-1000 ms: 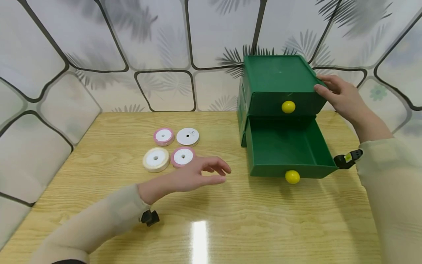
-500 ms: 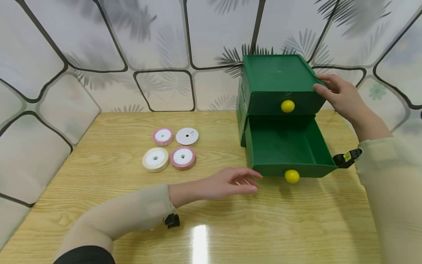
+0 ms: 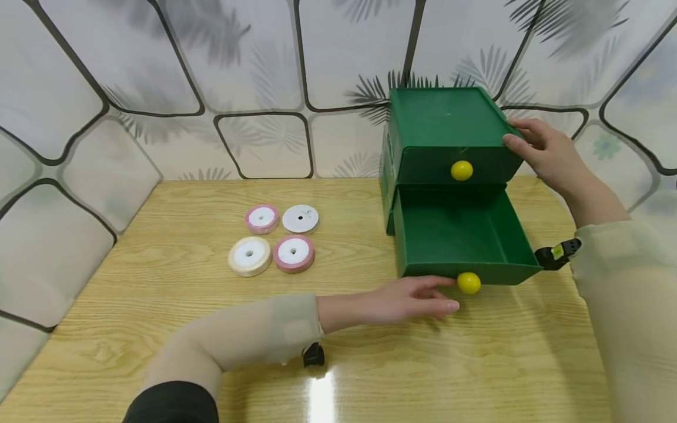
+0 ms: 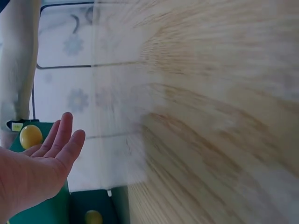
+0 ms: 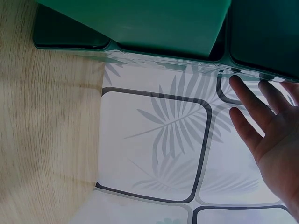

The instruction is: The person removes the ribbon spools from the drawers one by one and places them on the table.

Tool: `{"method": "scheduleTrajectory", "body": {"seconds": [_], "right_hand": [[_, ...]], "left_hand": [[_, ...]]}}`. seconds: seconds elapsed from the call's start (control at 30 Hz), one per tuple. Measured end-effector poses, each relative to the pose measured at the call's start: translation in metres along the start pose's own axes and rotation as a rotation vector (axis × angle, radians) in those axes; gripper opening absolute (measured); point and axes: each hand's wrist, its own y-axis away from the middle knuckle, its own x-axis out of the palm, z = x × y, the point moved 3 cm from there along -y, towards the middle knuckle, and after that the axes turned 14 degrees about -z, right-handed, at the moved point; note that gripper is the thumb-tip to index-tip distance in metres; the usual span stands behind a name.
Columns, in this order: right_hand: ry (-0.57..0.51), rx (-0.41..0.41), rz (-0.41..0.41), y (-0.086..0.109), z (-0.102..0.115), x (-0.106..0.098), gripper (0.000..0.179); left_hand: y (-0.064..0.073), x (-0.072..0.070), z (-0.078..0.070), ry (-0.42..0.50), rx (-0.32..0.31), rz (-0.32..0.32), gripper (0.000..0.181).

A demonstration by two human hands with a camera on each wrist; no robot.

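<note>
A green cabinet (image 3: pixel 446 117) stands at the back right, its lower drawer (image 3: pixel 508 274) pulled far out and its upper drawer (image 3: pixel 423 167) pushed in. Each drawer front carries a round yellow knob; the lower knob (image 3: pixel 469 283) is beside my left hand (image 3: pixel 394 301). That hand's fingers stretch out just below the drawer front, the index fingertip at the knob; whether it touches, I cannot tell. My right hand (image 3: pixel 550 155) rests on the cabinet's upper right edge, thumb on top. In the right wrist view, its fingers (image 5: pixel 254 105) extend fairly straight along the cabinet's side.
Several ribbon spools lie on the wooden table (image 3: pixel 174 235) at the left: a cream one (image 3: pixel 250 256), a white one (image 3: pixel 300 218) and two pink ones, the nearer (image 3: pixel 294 253) beside the cream. Patterned cloth (image 3: pixel 254 70) surrounds the table behind and at both sides.
My left hand has moved right across the table, from near the spools to the lower drawer's knob. The right hand, cabinet and spools have stayed in place.
</note>
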Motion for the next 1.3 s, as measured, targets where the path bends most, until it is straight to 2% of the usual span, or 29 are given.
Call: {"method": "scheduleTrajectory", "body": {"seconds": [0.2,0.37,0.63,0.9,1.3], "right_hand": [[0.0,-0.005,-0.005,0.0,0.0,0.001,0.06],[0.002,0.006,-0.005,0.001,0.0,0.001,0.06],[0.007,0.01,-0.009,0.001,-0.002,0.0,0.061],[-0.007,0.002,-0.013,0.001,-0.002,0.001,0.059],[-0.005,-0.001,-0.019,0.002,0.0,0.002,0.059]], "left_hand": [[-0.011,0.011,0.001,0.024,-0.086,-0.006,0.056],[-0.02,0.023,0.001,0.09,-0.095,-0.032,0.046],[-0.026,0.039,0.003,0.197,-0.139,-0.147,0.048],[-0.028,0.047,0.003,0.244,-0.137,-0.272,0.046],[-0.031,0.049,0.002,0.342,-0.132,-0.374,0.043]]}}
